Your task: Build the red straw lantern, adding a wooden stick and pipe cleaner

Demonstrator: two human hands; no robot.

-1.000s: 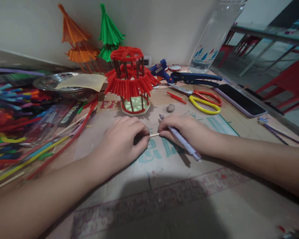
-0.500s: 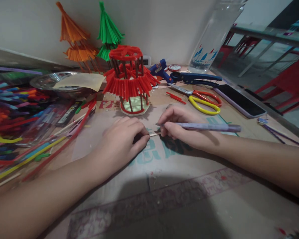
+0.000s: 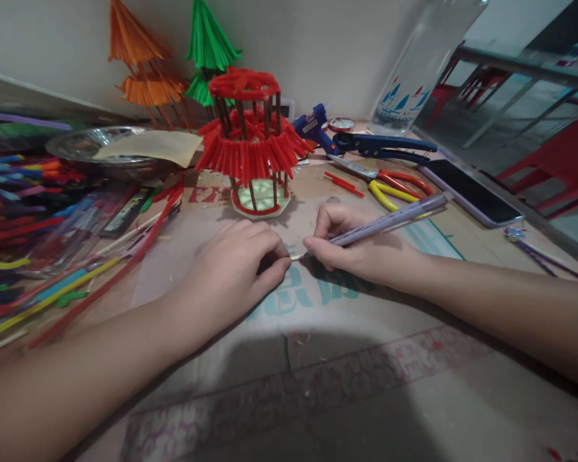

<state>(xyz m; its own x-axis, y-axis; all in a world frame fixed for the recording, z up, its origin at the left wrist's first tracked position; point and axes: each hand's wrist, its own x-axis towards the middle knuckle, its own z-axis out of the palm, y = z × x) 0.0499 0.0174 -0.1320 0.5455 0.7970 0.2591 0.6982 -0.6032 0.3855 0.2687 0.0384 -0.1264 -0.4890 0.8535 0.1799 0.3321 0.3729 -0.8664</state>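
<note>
My left hand point(image 3: 236, 269) rests on the cardboard sheet point(image 3: 347, 359), fingers curled and pinching one end of a thin pale stick point(image 3: 298, 256). My right hand point(image 3: 361, 247) grips a lilac pen point(image 3: 390, 221) like a writing tool, its tip down at the stick just right of my left fingertips. The pen's back end points up and to the right. Right behind both hands stands a red straw pagoda model point(image 3: 250, 147) on a pale base.
Loose coloured straws point(image 3: 38, 212) and a steel bowl point(image 3: 101, 151) lie at the left. Orange point(image 3: 139, 64) and green point(image 3: 207, 58) straw models stand by the wall. A blue glue gun point(image 3: 313, 128), blue pliers point(image 3: 385, 146), scissors point(image 3: 390, 186), a phone point(image 3: 472, 192) and a bottle point(image 3: 424, 64) sit at the right.
My right hand turned the pen from lying under the palm to an upright writing grip, tip brought to the stick. My left hand kept its pinch and stayed in place.
</note>
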